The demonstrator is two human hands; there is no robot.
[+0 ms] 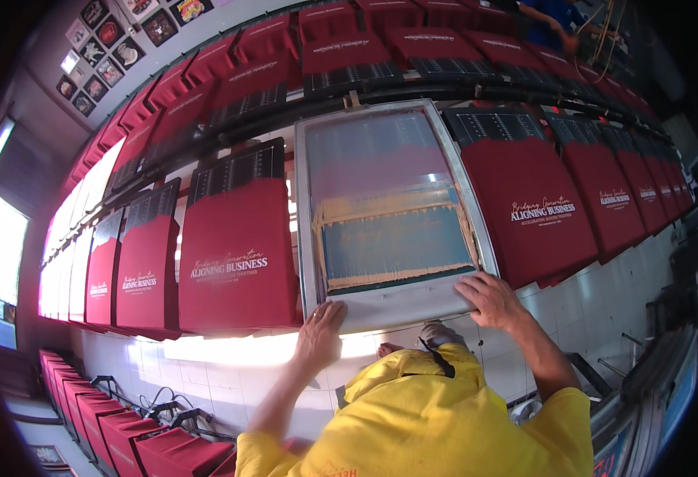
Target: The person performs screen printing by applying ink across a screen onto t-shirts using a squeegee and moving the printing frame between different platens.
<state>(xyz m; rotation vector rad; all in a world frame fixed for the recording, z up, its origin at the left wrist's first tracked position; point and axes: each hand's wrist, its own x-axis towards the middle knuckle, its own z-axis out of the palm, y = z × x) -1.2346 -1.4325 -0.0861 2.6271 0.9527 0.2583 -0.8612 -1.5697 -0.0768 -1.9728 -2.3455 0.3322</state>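
A screen printing frame [388, 308] with a pale border lies in front of me over one of the printing boards. Its mesh has a blue-green stencil area [396, 242] edged with smeared tan ink. My left hand [321, 326] grips the near left corner, fingers over the border. At the near right corner, my right hand [488, 300] holds the border with its fingers curled over the top. What lies under the frame is mostly hidden. Red shirts with printed lettering lie on black boards on both sides, one red shirt [233, 246] at left and another red shirt [532, 215] at right.
A second row of red shirts [345, 56] on boards runs behind a dark rail [229, 137]. More red shirts [126, 429] hang at the lower left. A person in blue [552, 22] stands at the far right. Stacked frames [651, 397] lean at the lower right above the tiled floor [229, 381].
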